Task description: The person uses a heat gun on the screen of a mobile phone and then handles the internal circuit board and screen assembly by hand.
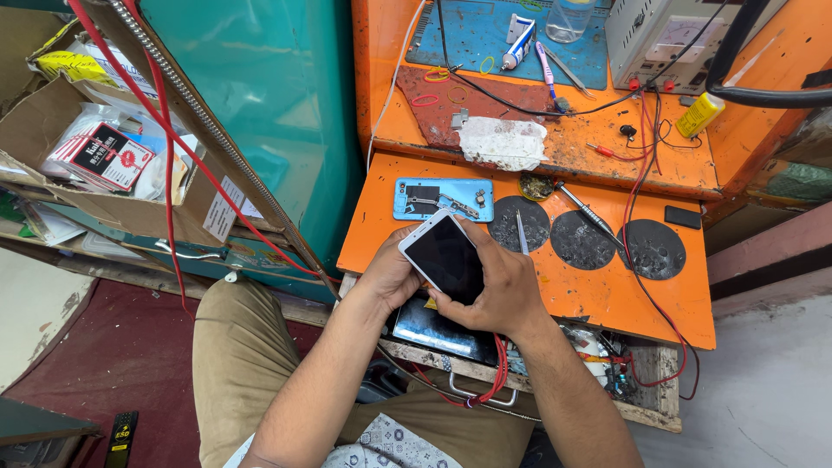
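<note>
1. Smartphone [444,257], white frame, dark glass face up, held over the near edge of the orange bench [607,295], just above the person's lap.
2. Handling, as a judgement: a light, stiff slab. The glass looks smooth and likely slippery, and would crack if dropped or flexed. Best taken by the long side edges, not by pressure on the screen.
3. Left hand [390,276]: cupped under and along the phone's left edge, fingers mostly hidden beneath it. Grasping the phone, partly closed.
4. Right hand [503,290]: wrapped around the lower right corner and right edge, fingers curled over the side, thumb at the bottom end. Also gripping the phone.
5. Just beyond the phone on the bench: a blue phone back [444,199] with small metal parts on it, touching nothing in the hands.
6. Right of it, three dark round pads [582,240], with tweezers [521,232] lying across the first and a soldering iron [589,217] angled nearby.
7. A grey metal plate [438,329] sits under the hands at the bench edge.
</note>
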